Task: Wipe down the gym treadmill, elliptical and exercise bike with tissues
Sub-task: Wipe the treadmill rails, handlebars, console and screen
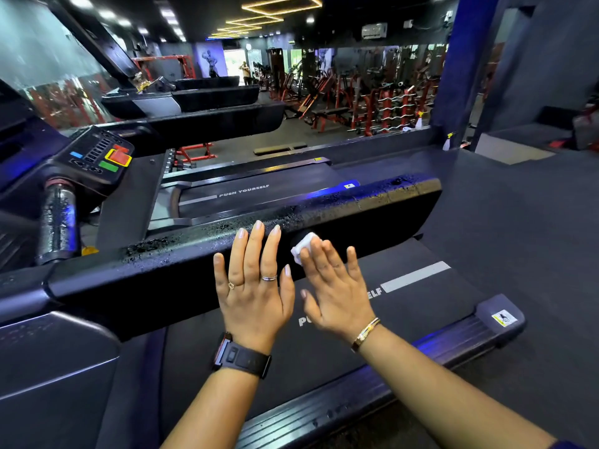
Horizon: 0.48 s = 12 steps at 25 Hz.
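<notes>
A black treadmill side rail [372, 205] runs across the middle, its top beaded with droplets. My left hand [254, 286] lies flat against the rail's near side with straight fingers, a watch on the wrist. Just to its right, my right hand [334, 286] presses a folded white tissue [304, 246] against the rail's side with straight fingers. The treadmill belt [421, 286] with white lettering lies below the hands. Its console [97, 153] with red, green and blue buttons stands at the left.
A second treadmill [259, 186] lies beyond the rail, with more rails behind. A wet grip handle [58, 218] stands at left. A spray bottle [446, 142] sits on the floor at back right. Red weight racks [382, 105] fill the far room.
</notes>
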{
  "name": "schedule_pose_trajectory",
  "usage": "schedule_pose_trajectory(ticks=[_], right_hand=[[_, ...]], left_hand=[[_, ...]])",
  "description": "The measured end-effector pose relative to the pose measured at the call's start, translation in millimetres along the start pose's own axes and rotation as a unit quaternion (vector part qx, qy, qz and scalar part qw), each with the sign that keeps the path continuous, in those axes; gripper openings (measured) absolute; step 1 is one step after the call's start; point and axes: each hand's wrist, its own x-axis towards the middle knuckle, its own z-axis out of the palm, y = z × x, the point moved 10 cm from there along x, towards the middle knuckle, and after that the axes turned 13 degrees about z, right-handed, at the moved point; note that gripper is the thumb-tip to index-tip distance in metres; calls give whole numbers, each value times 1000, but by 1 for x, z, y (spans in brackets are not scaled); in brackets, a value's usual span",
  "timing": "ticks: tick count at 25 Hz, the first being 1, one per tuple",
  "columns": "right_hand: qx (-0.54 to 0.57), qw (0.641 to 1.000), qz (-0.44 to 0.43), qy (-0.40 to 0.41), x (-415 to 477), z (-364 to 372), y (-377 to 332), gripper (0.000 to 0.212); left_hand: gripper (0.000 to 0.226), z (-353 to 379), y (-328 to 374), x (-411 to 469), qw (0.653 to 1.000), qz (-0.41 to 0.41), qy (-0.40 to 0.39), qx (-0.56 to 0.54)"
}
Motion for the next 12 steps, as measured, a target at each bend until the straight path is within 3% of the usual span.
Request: schedule_pose_trajectory(ticks=[4, 9, 12], right_hand=[[-13, 996, 90, -6, -12, 2, 17, 86], [-15, 1000, -7, -3, -15, 9, -23, 73], [-33, 999, 12, 40, 12, -3, -8, 78]], left_hand=[[54, -4, 0, 4, 1000, -15, -16, -20], [58, -11, -2, 5, 996, -21, -49, -73], [58, -14, -12, -7, 997, -21, -56, -55]])
